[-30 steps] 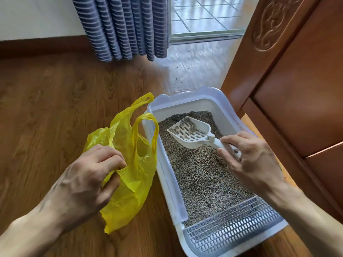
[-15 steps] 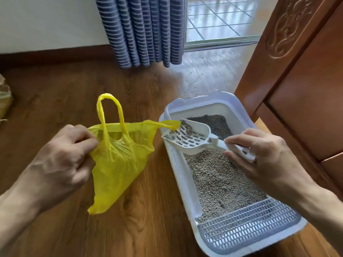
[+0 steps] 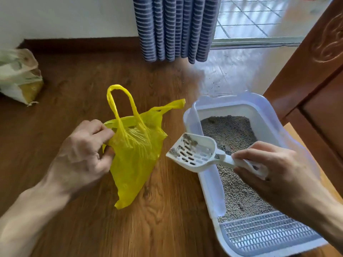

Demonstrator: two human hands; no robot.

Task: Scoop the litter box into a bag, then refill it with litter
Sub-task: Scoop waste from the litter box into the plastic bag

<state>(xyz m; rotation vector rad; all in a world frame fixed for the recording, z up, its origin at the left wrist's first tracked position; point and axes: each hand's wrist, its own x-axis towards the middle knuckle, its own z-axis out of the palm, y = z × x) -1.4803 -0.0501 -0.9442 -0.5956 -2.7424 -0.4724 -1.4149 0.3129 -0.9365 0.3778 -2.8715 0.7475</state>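
Note:
A yellow plastic bag [image 3: 136, 154] hangs above the wooden floor, and my left hand [image 3: 83, 154] grips it at its left rim, with one handle loop standing up. My right hand [image 3: 274, 171] holds the handle of a white slotted scoop [image 3: 194, 154]. The scoop carries a few grey clumps and hovers over the left wall of the white litter box [image 3: 209, 184], just right of the bag. Grey litter [image 3: 235, 175] fills the box, and a grid step lies at its near end.
A litter sack [image 3: 18, 75] lies on the floor at the far left by the wall. A striped blue curtain [image 3: 176, 28] hangs at the back. A brown wooden cabinet [image 3: 315, 80] stands close against the box's right side. Loose grains dot the floor behind the box.
The scoop has lifted out of the litter and moved left over the box's wall toward the bag. My left hand has raised and spread the bag.

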